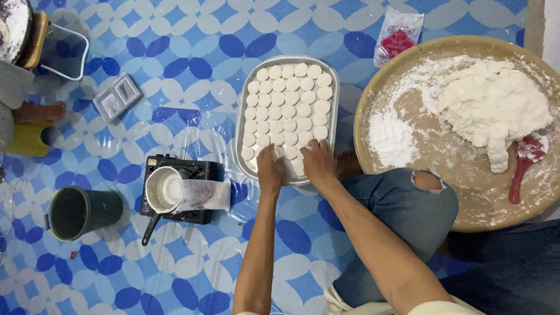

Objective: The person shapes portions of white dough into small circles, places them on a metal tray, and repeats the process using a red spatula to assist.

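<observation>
Laying small white round dough discs [287, 111] in rows on oblong grey metal tray [333, 125] on floor, left hand [270, 171] & right hand [318, 161] flat at near edge, fingers loose, clamped on nothing; next prob. filling last gap.

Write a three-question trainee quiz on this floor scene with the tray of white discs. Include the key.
1. True or false: both hands, left hand and right hand, rest at the near end of the metal tray.
2. What lies at the right edge of the dough mass on the round board? A) a red scoop B) a knife C) a rolling pin
3. Fill in: the white discs sit in the tray in ____.

Key: 1 true. 2 A, the red scoop. 3 rows.
</observation>
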